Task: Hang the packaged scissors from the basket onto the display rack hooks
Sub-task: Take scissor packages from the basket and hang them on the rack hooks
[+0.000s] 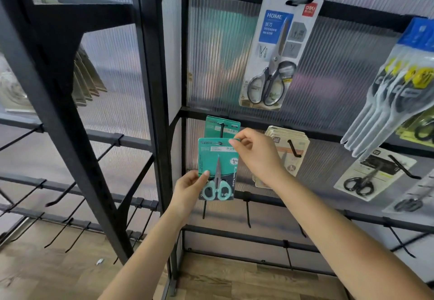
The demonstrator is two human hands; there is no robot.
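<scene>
Teal scissors pack [218,169] held upright just in front of the display rack [258,114], below and overlapping a matching teal pack [222,127] already on its hook [221,130]. Left hand [189,188] grips the lower left edge, thumb on the card face beside the handles; right hand [257,154] pinches the top right corner. Best approach, by my judgement: raise the card, line its top slot with the hook tip, keep it square, then slide it back against the hung pack; the left hand should steady without bending the card. Pack looks like this: teal backing card, clear blister, small scissors with mint handles down and blades up, white label strip near top. Neighbouring hooks carry grey-handled scissors [270,81] above and a beige card stack [287,139] to the right. Basket not in view.
</scene>
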